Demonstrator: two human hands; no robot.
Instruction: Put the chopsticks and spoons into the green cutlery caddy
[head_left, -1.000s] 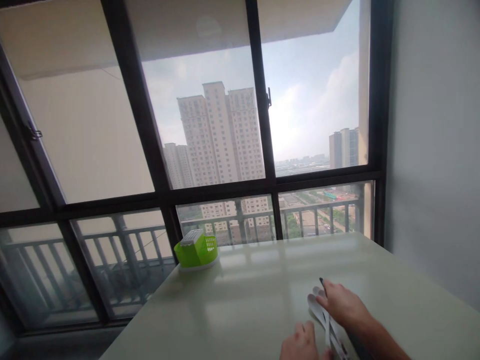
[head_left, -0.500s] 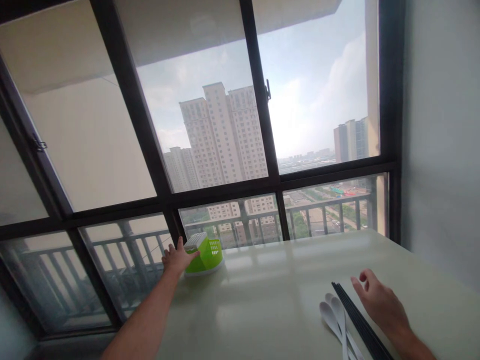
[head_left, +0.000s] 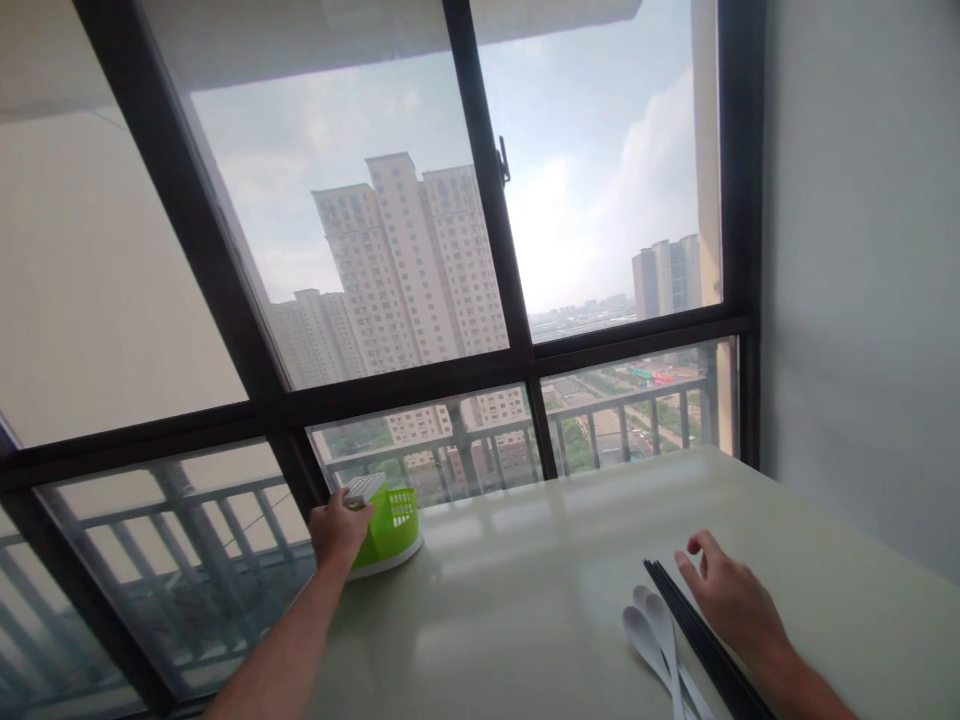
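We see a green caddy (head_left: 391, 530) on the tabletop (head_left: 510, 600), low in the frame and left of centre, close to the window side. It stands upright on a white base, with a slotted pale piece on top at its left end and a perforated wall at its right. Its longer side runs roughly across the frame, rising slightly toward the right.

Our left hand (head_left: 339, 538) meets the caddy at its left end: the thumb lies against the near side, and the other fingers bend around behind, partly hidden, so we appear to pinch the caddy between them. How firmly, we cannot tell.

Our right hand (head_left: 733, 602) is at the lower right, well apart from the caddy, which lies to its left and a little higher in the frame. Its fingers are loosely curled, the thumb clear of the forefinger, with nothing visible between them. Just to its left lie black chopsticks (head_left: 703, 640), their long axis slanting from upper left to lower right; whether hand and chopsticks touch is unclear. So the left hand is nearer the caddy, and the right is nearer the chopsticks.

Just left of these, white spoons (head_left: 643, 637) overlap, bowls pointing up the frame.

Beyond the tabletop we see a dark window frame (head_left: 405, 383), and a pale wall (head_left: 862, 260) fills the right.
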